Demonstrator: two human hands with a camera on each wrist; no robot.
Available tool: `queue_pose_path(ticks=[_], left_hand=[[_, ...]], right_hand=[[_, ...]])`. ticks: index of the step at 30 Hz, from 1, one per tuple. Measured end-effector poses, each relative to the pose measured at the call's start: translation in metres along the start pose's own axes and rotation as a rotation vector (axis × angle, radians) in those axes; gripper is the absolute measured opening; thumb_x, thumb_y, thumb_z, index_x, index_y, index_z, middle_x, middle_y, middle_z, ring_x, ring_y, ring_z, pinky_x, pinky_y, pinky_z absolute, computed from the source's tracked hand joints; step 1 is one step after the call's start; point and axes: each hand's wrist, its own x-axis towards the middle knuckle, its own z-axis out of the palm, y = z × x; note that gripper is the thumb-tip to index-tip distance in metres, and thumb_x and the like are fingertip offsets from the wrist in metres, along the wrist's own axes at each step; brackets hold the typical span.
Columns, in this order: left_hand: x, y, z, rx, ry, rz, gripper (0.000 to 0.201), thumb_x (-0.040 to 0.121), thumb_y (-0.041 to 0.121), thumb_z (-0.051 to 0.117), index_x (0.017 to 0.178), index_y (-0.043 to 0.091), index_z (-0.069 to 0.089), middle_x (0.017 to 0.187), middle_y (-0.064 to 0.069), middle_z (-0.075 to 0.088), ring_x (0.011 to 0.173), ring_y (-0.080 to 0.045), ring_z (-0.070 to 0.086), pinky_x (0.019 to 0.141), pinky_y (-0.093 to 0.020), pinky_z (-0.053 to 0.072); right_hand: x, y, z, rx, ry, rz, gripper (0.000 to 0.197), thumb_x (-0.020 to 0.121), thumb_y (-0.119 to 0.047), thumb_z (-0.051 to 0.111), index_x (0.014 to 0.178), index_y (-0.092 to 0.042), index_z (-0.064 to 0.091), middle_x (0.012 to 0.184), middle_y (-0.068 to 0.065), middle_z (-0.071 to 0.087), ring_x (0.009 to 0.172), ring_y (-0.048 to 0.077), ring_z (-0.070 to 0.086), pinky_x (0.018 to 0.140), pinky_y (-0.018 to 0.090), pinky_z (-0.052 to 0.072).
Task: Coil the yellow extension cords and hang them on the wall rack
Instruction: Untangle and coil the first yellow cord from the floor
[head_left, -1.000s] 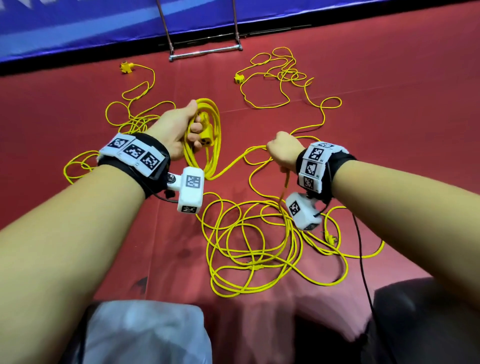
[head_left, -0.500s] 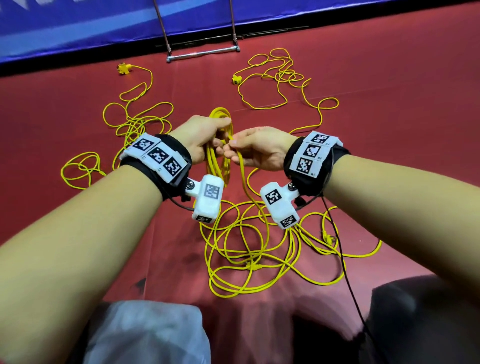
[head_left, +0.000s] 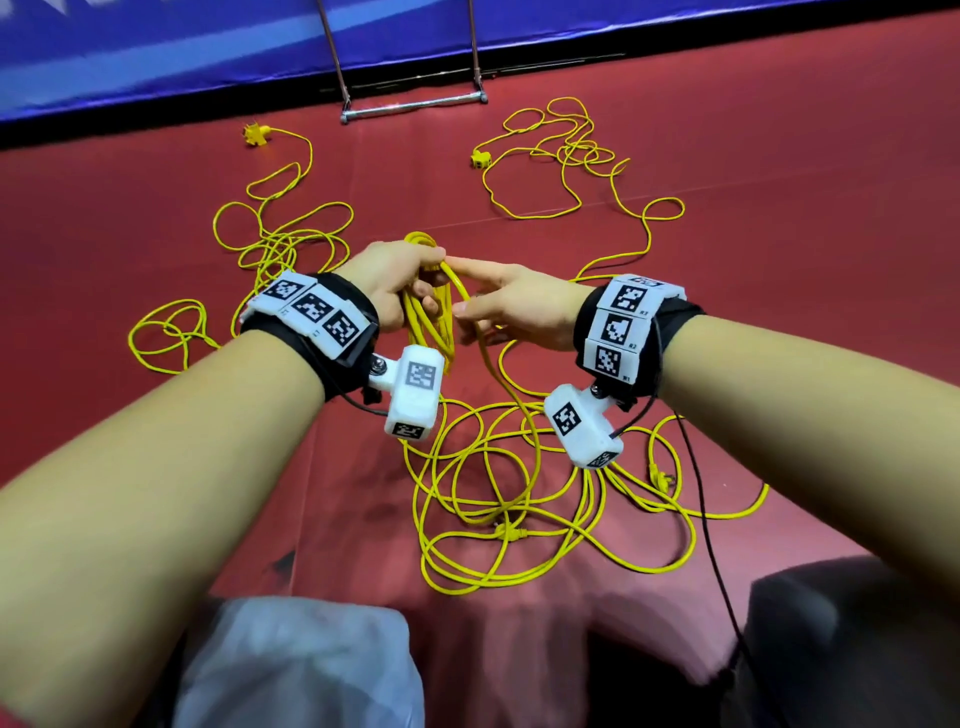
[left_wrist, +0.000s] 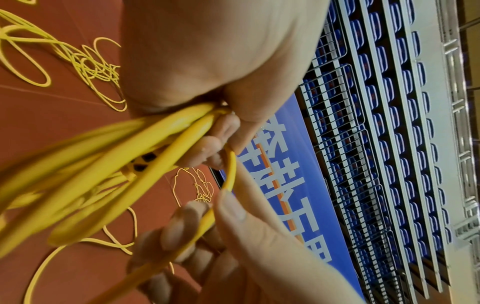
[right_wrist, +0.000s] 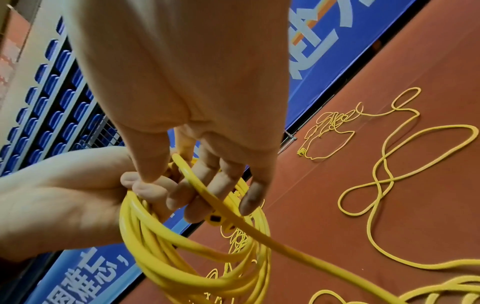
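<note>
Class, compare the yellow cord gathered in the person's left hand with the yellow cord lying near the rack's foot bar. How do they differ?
The cord in the left hand is gathered into neat stacked loops; the far cord sprawls in loose, irregular tangles.
The held loops hang off the floor; the far cord lies flat on the red floor.
The held cord is being handled by both hands; the far cord is untouched.
Both are thin and yellow.

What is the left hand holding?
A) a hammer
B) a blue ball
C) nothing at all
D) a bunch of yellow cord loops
D: the left hand grips a bundle of yellow cord loops, while the right hand feeds in another strand.
</note>
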Motion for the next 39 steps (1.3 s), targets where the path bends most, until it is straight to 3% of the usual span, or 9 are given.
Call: queue_pose_path(ticks=[5, 8, 10, 14, 19, 23, 28, 34, 39], left_hand=[[0.005, -0.002, 0.0, -0.047, 0.055, 0.02, 0.022, 0.1, 0.007, 0.047, 0.079, 0.01, 0.048, 0.065, -0.006, 0.043, 0.029, -0.007, 0.028, 0.036, -0.013, 0.032], [0.009, 0.002, 0.0, -0.143, 0.115, 0.069, 0.022, 0.098, 0.003, 0.045, 0.077, 0.01, 0.045, 0.064, -0.007, 0.039, 0.03, -0.008, 0.027, 0.037, -0.015, 0.032], [0.01, 0.006, -0.002, -0.19, 0.147, 0.107, 0.023, 0.097, 0.001, 0.045, 0.075, 0.01, 0.044, 0.063, -0.007, 0.038, 0.03, -0.009, 0.026, 0.037, -0.015, 0.031], [0.012, 0.01, -0.012, -0.248, 0.158, 0.127, 0.027, 0.099, 0.004, 0.043, 0.073, 0.013, 0.042, 0.063, -0.003, 0.035, 0.032, -0.008, 0.025, 0.037, -0.015, 0.029], [0.019, -0.003, -0.024, -0.112, 0.227, 0.082, 0.028, 0.101, 0.021, 0.051, 0.075, 0.016, 0.044, 0.065, -0.001, 0.037, 0.029, -0.008, 0.027, 0.039, -0.012, 0.032], [0.021, -0.006, -0.031, -0.114, 0.262, 0.035, 0.031, 0.103, 0.028, 0.049, 0.075, 0.015, 0.043, 0.066, -0.001, 0.04, 0.028, -0.008, 0.029, 0.04, -0.012, 0.033], [0.016, -0.004, -0.03, -0.172, 0.226, 0.033, 0.032, 0.103, 0.028, 0.047, 0.073, 0.017, 0.043, 0.063, 0.001, 0.04, 0.032, -0.009, 0.029, 0.042, -0.015, 0.032], [0.009, 0.0, -0.019, -0.22, 0.112, 0.01, 0.036, 0.103, 0.036, 0.045, 0.072, 0.018, 0.04, 0.052, 0.004, 0.035, 0.033, -0.01, 0.028, 0.043, -0.014, 0.034], [0.003, 0.005, -0.012, -0.205, 0.039, 0.016, 0.039, 0.105, 0.037, 0.037, 0.073, 0.016, 0.046, 0.048, 0.006, 0.037, 0.034, -0.009, 0.031, 0.044, -0.014, 0.038]], right_hand=[[-0.002, 0.003, 0.001, -0.069, -0.004, -0.012, 0.062, 0.092, -0.004, 0.061, 0.146, -0.021, 0.033, 0.078, 0.013, 0.067, 0.077, 0.028, 0.054, 0.064, 0.032, 0.04], [-0.002, 0.006, -0.001, -0.215, 0.036, -0.013, 0.023, 0.091, -0.005, 0.064, 0.111, -0.012, 0.055, 0.078, 0.011, 0.067, 0.074, 0.026, 0.058, 0.061, 0.029, 0.04], [-0.004, 0.013, -0.007, -0.383, 0.022, 0.011, 0.01, 0.092, -0.009, 0.063, 0.101, -0.005, 0.062, 0.079, 0.011, 0.066, 0.073, 0.023, 0.059, 0.061, 0.027, 0.039], [-0.011, 0.029, -0.02, -0.644, 0.023, 0.07, 0.023, 0.1, -0.018, 0.054, 0.106, -0.001, 0.067, 0.07, 0.005, 0.063, 0.061, 0.012, 0.056, 0.052, 0.012, 0.039], [-0.006, 0.026, -0.033, -0.439, 0.228, 0.006, 0.017, 0.101, -0.016, 0.051, 0.098, -0.015, 0.068, 0.062, 0.007, 0.041, 0.051, 0.018, 0.044, 0.053, 0.03, 0.047], [-0.003, 0.017, -0.031, -0.507, 0.336, -0.022, 0.019, 0.1, -0.02, 0.051, 0.098, -0.019, 0.069, 0.061, 0.002, 0.04, 0.049, 0.013, 0.035, 0.041, 0.018, 0.032], [-0.002, 0.011, -0.023, -0.339, 0.418, 0.004, 0.011, 0.098, -0.015, 0.054, 0.093, -0.013, 0.063, 0.064, 0.005, 0.044, 0.043, 0.014, 0.034, 0.036, 0.015, 0.026], [-0.005, -0.008, -0.009, -0.111, 0.347, 0.059, 0.019, 0.087, 0.004, 0.046, 0.09, -0.013, 0.056, 0.059, 0.004, 0.044, 0.041, 0.013, 0.034, 0.042, 0.017, 0.027], [-0.008, -0.012, 0.001, -0.064, 0.279, 0.051, 0.019, 0.094, 0.004, 0.044, 0.102, -0.01, 0.053, 0.065, 0.007, 0.054, 0.042, 0.012, 0.041, 0.041, 0.017, 0.029]])
